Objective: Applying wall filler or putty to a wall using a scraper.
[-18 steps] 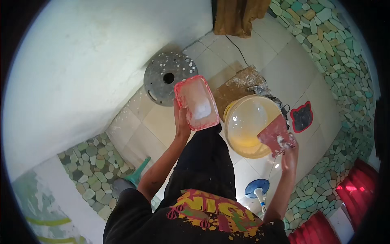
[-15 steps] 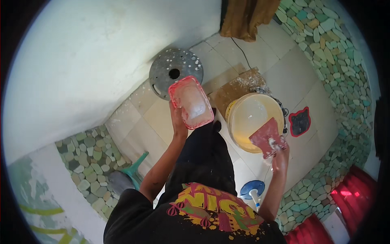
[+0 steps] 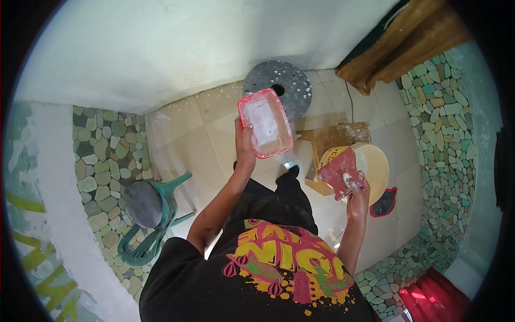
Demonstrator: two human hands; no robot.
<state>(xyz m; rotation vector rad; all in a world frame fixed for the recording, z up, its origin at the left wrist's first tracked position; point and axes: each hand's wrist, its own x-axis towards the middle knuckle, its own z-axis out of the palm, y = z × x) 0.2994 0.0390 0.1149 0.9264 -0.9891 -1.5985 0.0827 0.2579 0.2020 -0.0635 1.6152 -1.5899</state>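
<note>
My left hand (image 3: 245, 145) grips the side of a red-rimmed rectangular tub (image 3: 280, 122), held up in front of me with pale, wet-looking paste inside. In my right hand (image 3: 358, 194) is a flat reddish putty spreader (image 3: 339, 170), its broad blade pointing up and left, with white paste smeared by the fingers. The spreader is over the near left side of a cream bucket (image 3: 379, 163) and hides part of its rim. Some distance separates the spreader from the tub.
A grey round disc with a centre hole (image 3: 294, 80), speckled white, lies by the white wall (image 3: 177, 48). Beside the bucket is a brown board (image 3: 343, 134). A green chair (image 3: 166, 206) stands at left, a red-edged dark mat (image 3: 384, 203) at right. A brown curtain (image 3: 402, 45) hangs behind.
My view has turned left, bringing the green chair further in. The spreader has moved from over the bucket's opening to its left side, closer to the tub. Both hands keep their holds.
</note>
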